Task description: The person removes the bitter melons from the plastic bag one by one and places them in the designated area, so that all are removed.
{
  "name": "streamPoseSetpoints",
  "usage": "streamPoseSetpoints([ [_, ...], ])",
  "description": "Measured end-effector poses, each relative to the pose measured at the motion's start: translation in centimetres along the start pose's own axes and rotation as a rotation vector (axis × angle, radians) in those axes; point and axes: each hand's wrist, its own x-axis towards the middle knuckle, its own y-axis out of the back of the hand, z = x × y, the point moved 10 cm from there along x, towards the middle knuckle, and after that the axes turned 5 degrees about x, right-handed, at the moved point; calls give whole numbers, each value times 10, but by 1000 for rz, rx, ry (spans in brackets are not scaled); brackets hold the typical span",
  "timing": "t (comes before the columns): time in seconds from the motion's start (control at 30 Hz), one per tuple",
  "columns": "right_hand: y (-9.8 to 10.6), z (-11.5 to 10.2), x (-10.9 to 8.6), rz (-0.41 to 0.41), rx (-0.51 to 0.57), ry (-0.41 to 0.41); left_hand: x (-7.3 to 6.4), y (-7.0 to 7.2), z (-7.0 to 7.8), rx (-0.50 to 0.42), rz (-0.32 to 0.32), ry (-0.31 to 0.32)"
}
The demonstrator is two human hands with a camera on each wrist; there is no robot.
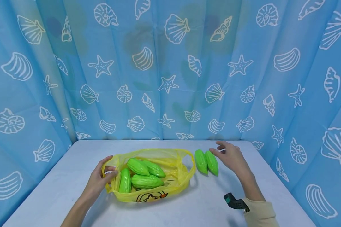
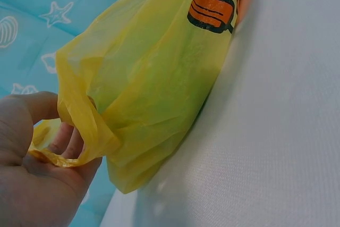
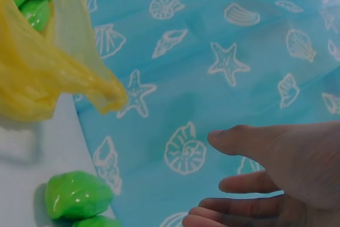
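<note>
A yellow plastic bag (image 1: pixel 125 196) lies spread on the table with its mouth facing up and several green bitter melons (image 1: pixel 147 182) inside. My left hand (image 1: pixel 101 175) grips the bag's left handle; in the left wrist view the handle loop (image 2: pixel 87 115) passes between thumb and fingers. To the right of the bag, two more bitter melons lie side by side, one nearer the bag (image 1: pixel 200 161) and one farther right (image 1: pixel 212 163). Just beside and above them hovers my right hand (image 1: pixel 231 157), fingers relaxed and apart, holding nothing. The right wrist view shows it clear of the melons (image 3: pixel 78 195).
A white table (image 1: pixel 187 214) carries everything. Blue curtains (image 1: pixel 170 69) with white shell and starfish prints enclose its back and sides. The bag's right handle (image 1: pixel 191 160) stands up close to the two loose melons. A dark device (image 1: pixel 235 202) sits at my right wrist.
</note>
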Motion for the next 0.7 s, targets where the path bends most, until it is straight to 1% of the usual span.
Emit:
streamPoseSetpoints([
  [0.27, 2, -17, -6, -1, 7, 34, -1, 0, 0, -7, 1, -16],
  [0.7, 9, -38, -15, 9, -2, 86, 0, -1, -1, 5, -2, -6],
])
